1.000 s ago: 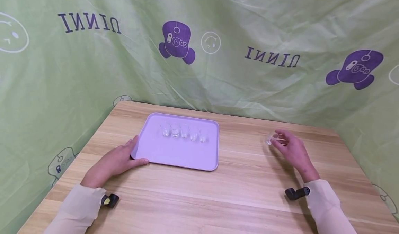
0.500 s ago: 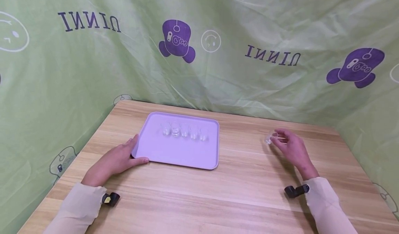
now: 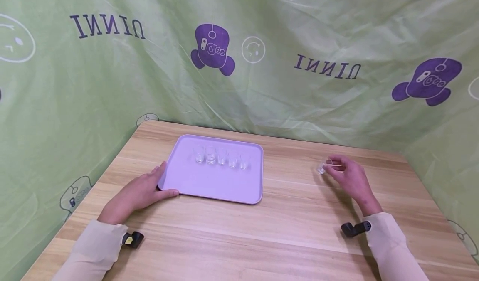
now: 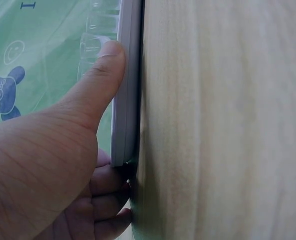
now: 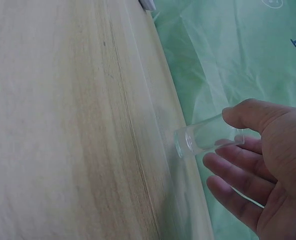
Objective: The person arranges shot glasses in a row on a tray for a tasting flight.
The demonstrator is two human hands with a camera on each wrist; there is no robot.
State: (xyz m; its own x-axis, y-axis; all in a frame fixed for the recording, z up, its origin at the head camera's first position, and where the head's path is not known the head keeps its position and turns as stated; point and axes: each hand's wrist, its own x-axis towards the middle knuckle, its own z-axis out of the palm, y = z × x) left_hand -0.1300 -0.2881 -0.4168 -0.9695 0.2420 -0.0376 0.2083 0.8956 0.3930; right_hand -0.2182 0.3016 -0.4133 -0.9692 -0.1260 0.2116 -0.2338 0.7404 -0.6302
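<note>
A pale purple tray (image 3: 213,185) lies on the table, bearing several small clear shot glasses (image 3: 221,157) in a row. My left hand (image 3: 140,192) holds its near left corner, thumb along the front rim and fingers round the left side; the left wrist view shows the thumb tip (image 4: 111,49) over the rim. Off to the right, my right hand (image 3: 348,179) pinches another shot glass (image 3: 322,167) near its mouth. In the right wrist view that glass (image 5: 203,135) sits between thumb and fingers, its thick base toward the tabletop, with the lower fingers loosely bent.
The wood-grain table (image 3: 239,235) reaches back to a green printed curtain (image 3: 284,106), which also hangs at both sides. Black wrist cameras (image 3: 355,230) sit at the cuffs. Bare wood lies between the tray and the right hand.
The right hand and its shot glass have shifted very slightly to the left. The left hand, the tray and the row of glasses stay where they were.
</note>
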